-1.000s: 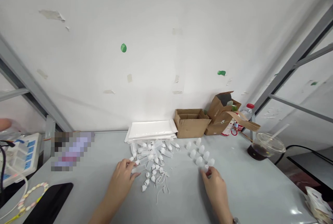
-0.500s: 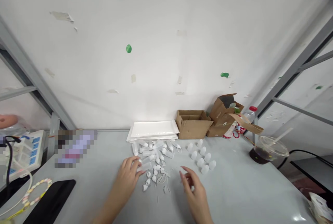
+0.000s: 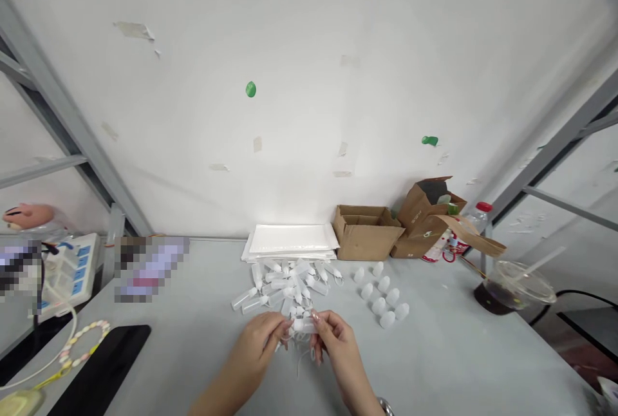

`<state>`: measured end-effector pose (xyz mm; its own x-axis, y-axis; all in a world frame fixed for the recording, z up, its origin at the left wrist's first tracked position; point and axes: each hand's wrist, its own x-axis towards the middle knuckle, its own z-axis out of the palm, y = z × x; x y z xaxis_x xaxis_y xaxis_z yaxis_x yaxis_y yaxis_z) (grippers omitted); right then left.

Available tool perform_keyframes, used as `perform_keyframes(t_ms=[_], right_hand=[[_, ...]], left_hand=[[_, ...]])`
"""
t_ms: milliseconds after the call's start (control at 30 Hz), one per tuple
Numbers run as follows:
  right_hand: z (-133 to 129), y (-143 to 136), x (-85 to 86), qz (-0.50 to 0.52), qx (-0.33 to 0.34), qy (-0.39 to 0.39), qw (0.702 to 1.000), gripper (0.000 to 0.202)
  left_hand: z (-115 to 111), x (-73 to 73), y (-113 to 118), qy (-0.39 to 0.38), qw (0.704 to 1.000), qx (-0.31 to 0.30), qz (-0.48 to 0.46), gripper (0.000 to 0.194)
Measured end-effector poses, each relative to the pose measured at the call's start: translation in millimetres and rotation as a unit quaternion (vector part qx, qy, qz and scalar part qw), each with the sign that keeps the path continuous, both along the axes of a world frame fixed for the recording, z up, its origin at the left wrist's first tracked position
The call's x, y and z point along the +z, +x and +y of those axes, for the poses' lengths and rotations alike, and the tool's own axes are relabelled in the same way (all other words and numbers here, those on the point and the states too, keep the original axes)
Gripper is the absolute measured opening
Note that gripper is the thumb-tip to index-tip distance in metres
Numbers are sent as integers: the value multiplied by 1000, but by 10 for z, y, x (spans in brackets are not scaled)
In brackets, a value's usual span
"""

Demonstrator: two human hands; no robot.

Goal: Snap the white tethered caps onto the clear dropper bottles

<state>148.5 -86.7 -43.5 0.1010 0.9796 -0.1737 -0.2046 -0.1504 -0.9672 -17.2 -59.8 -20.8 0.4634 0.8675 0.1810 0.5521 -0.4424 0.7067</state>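
Observation:
A small translucent plastic bottle [image 3: 305,325] lies sideways between my two hands. My left hand [image 3: 261,342] pinches its white cap end, and my right hand [image 3: 340,342] grips the other end with thumb and fingers. Just beyond the hands is a pile of similar small bottles [image 3: 277,284] with white caps and thin cords. Loose white caps and strings show partly under my fingers; the rest is hidden. To the right, several frosted white egg-shaped pieces [image 3: 379,306] stand in loose rows on the grey table [image 3: 425,364].
Against the wall are a stack of white sheets [image 3: 290,240], an open cardboard box [image 3: 367,239] and a brown paper bag [image 3: 420,229]. A lidded cup of dark drink [image 3: 502,297] stands right. On the left are a black phone-like slab [image 3: 103,371], a beaded loop [image 3: 84,343] and a power strip [image 3: 84,268].
My hands were apart, left by the pile and right beside it; they have come together on one small bottle. Two bottles now show at the pile's left. The view has shifted slightly.

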Motion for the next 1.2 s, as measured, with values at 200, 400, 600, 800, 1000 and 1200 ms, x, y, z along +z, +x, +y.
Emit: perform_keyframes(t_ms=[200, 400, 600, 800, 1000, 1200], right_hand=[[-59, -8, -21, -13, -8, 15, 1000, 47], [-63, 45, 33, 1, -45, -12, 999, 49], [-51, 63, 96, 133, -28, -41, 990, 47], [-102, -87, 79, 239, 87, -115, 960, 49], [-106, -187, -108, 221, 88, -88, 967, 53], [-130, -191, -154, 25, -47, 55, 997, 39]], left_hand=[[-32, -141, 95, -38, 992, 79, -86, 40], [-25, -178, 98, -60, 965, 187, -174, 36], [64, -86, 7, -137, 965, 88, -205, 37], [44, -76, 100, -176, 959, 30, -219, 35], [1, -157, 194, -270, 916, 60, -290, 34], [-25, -153, 232, -318, 877, 133, -336, 38]])
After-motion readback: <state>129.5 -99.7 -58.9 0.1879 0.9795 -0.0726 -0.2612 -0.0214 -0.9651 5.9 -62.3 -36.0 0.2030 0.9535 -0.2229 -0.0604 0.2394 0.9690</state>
